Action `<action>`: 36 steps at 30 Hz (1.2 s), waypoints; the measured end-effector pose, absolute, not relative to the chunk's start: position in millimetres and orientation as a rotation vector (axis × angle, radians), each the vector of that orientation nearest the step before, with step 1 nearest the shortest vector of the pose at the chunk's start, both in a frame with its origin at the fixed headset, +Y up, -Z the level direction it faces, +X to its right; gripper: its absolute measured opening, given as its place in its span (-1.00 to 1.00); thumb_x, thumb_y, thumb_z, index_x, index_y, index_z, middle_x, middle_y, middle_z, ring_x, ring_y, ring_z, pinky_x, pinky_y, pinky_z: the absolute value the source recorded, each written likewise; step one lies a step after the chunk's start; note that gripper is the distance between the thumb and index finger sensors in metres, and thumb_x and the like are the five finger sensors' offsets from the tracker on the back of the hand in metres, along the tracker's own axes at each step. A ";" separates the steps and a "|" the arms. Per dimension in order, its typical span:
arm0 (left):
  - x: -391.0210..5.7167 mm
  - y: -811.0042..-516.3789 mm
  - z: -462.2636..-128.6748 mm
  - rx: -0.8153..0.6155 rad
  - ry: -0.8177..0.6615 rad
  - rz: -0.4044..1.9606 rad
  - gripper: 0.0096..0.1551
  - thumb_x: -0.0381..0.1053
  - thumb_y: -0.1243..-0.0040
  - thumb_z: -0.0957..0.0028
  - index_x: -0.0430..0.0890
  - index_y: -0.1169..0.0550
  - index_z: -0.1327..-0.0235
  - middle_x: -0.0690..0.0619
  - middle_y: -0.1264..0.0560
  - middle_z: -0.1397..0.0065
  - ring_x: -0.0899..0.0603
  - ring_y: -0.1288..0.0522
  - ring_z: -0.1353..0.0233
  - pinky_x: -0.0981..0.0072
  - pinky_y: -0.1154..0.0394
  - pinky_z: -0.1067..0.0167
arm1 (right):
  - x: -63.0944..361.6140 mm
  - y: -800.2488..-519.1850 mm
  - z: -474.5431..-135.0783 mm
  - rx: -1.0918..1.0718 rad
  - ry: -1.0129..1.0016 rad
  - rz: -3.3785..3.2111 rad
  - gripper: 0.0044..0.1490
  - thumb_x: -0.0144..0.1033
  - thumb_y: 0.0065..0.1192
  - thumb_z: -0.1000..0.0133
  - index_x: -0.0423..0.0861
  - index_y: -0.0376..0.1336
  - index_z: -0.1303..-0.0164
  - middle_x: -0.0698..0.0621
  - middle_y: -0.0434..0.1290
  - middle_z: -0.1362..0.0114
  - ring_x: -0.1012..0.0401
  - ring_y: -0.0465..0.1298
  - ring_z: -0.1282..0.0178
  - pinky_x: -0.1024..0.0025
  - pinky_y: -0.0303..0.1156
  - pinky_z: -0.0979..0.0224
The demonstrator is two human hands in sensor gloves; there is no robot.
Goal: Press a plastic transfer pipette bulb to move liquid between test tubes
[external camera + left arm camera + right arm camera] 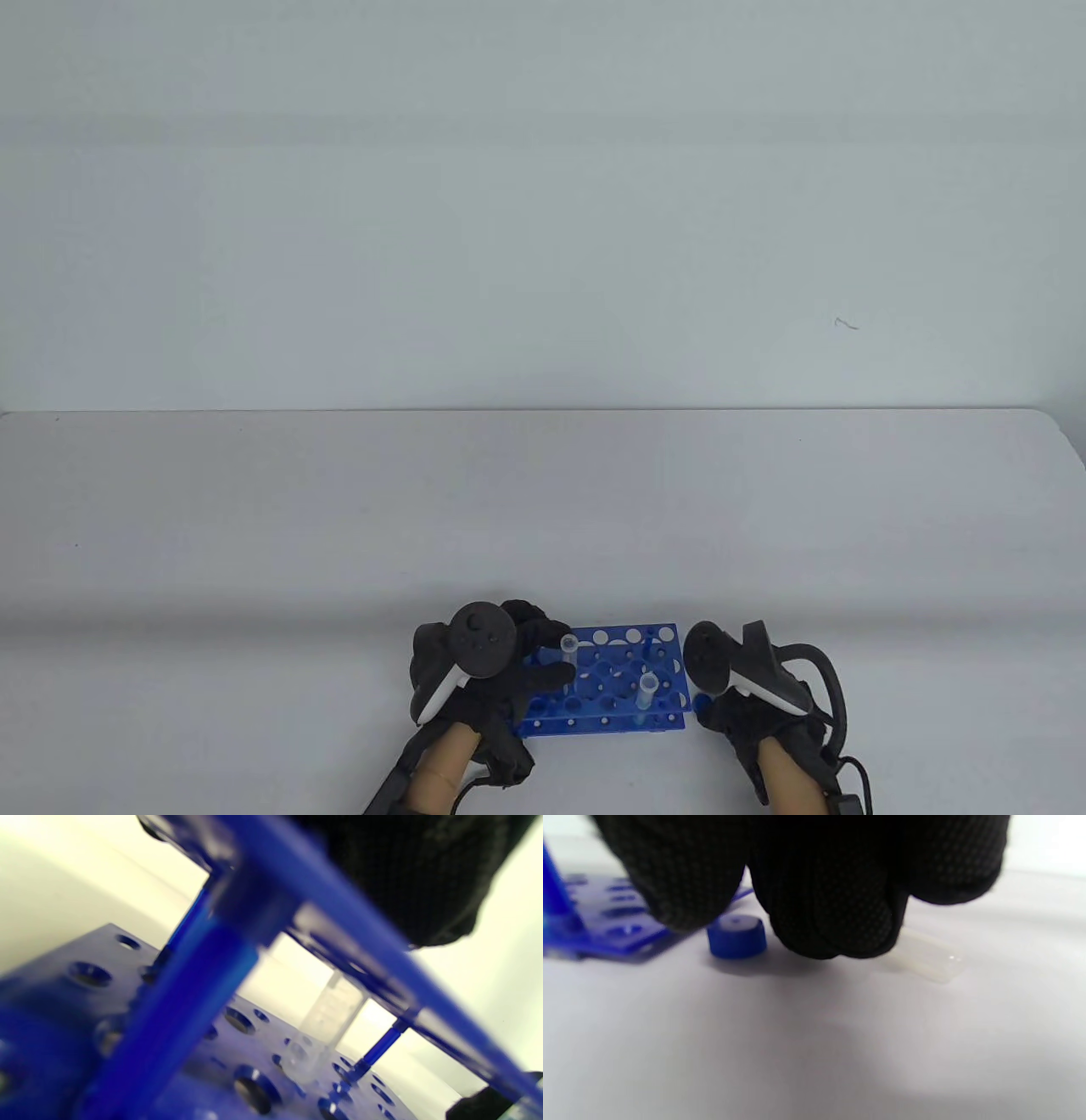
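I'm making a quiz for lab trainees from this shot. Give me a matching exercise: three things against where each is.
Things:
1. blue cap
2. test tube
3. left hand

Places:
A. standing in the blue rack
B. at the rack's left end
C. lying on the table beside the rack

Pairs: 1-C, 2-A, 3-B

A plain lab-style bench setup: a bare white table against a blank pale wall. Near the front edge stands a blue perforated test tube rack holding clear tubes, with a small blue cap lying just beside it.
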State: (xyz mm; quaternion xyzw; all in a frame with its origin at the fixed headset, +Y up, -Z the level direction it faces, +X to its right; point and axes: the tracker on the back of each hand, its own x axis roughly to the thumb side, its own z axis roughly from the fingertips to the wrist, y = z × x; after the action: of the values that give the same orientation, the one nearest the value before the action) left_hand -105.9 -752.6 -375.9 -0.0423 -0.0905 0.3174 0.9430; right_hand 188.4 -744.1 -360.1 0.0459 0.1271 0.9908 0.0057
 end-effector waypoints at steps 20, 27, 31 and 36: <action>-176.3 -719.3 -378.4 -0.025 -0.090 1.166 -0.01 0.45 -0.23 0.23 0.30 -0.25 -0.56 0.21 -0.15 -0.70 -0.04 -0.05 -0.58 -0.08 0.03 -0.69 | 252.8 -735.9 -357.2 -0.304 0.239 2.962 -0.24 -0.11 0.41 0.21 -0.07 0.39 -0.23 -0.06 0.63 -0.10 0.12 0.62 0.07 0.15 0.50 -0.06; -193.4 -706.3 -370.6 0.063 -0.082 1.368 0.00 0.50 -0.13 0.15 0.29 -0.16 -0.62 0.21 -0.09 -0.74 -0.05 -0.02 -0.64 -0.09 0.04 -0.70 | 251.2 -753.5 -361.5 -0.296 0.316 3.046 -0.29 -0.10 0.42 0.22 -0.01 0.41 -0.19 -0.06 0.61 -0.16 0.08 0.60 -0.05 0.11 0.48 -0.14; -190.6 -702.1 -361.6 0.093 -0.095 1.400 0.03 0.49 -0.12 0.16 0.25 -0.14 -0.63 0.17 -0.09 -0.76 -0.08 -0.02 -0.66 -0.12 0.02 -0.67 | 250.9 -759.0 -363.2 -0.301 0.342 3.060 -0.30 -0.09 0.42 0.22 0.01 0.41 -0.16 -0.05 0.58 -0.16 0.09 0.58 -0.05 0.11 0.46 -0.16; -187.6 -705.1 -347.3 0.097 -0.077 1.425 0.08 0.49 -0.12 0.15 0.23 -0.07 -0.66 0.15 -0.04 -0.80 -0.10 0.01 -0.72 -0.18 0.05 -0.67 | 248.8 -760.9 -362.9 -0.285 0.434 3.040 -0.26 -0.08 0.41 0.21 -0.01 0.36 -0.22 -0.09 0.51 -0.22 0.04 0.52 -0.11 0.05 0.41 -0.21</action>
State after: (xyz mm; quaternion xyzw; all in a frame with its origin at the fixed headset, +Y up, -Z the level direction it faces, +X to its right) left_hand -187.6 -705.1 -347.3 0.0445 -0.0352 0.6533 0.7550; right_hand 248.8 -760.9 -362.9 -0.0925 0.1407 0.9853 0.0288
